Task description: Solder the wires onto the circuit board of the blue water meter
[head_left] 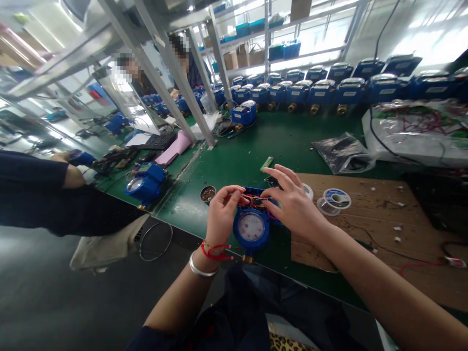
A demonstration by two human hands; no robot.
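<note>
Left hand: curled, thumb and fingertips pinching the thin red wires at the top of the meter; red cord and silver bangle at the wrist.
Right hand: at 3 o'clock of the left, lying over the meter's upper right edge; thumb and forefinger nipped on the same wires, other fingers fanned out.
Blue water meter: on the green bench right at its near edge, between both hands; round dial face up, upper housing hidden under fingers and wires.
Small round dish: just beside the left hand, at 10 o'clock.
Wooden board: at 3 o'clock of the meter, strewn with small white scraps.
Solder spool: on the board, near the right hand at 3 o'clock.
Green lighter: at 12 o'clock, a little beyond the fingertips.
Plastic bags: at 2 o'clock, farther back.
Second blue meter: at 9 o'clock, well apart.
Co-worker's sleeve: far out at 9 o'clock.
Metal frame post: slanting across the bench at 11 o'clock, partly blocking the people behind.
Rows of blue meters: along the bench's far side, 12 to 2 o'clock.
</note>
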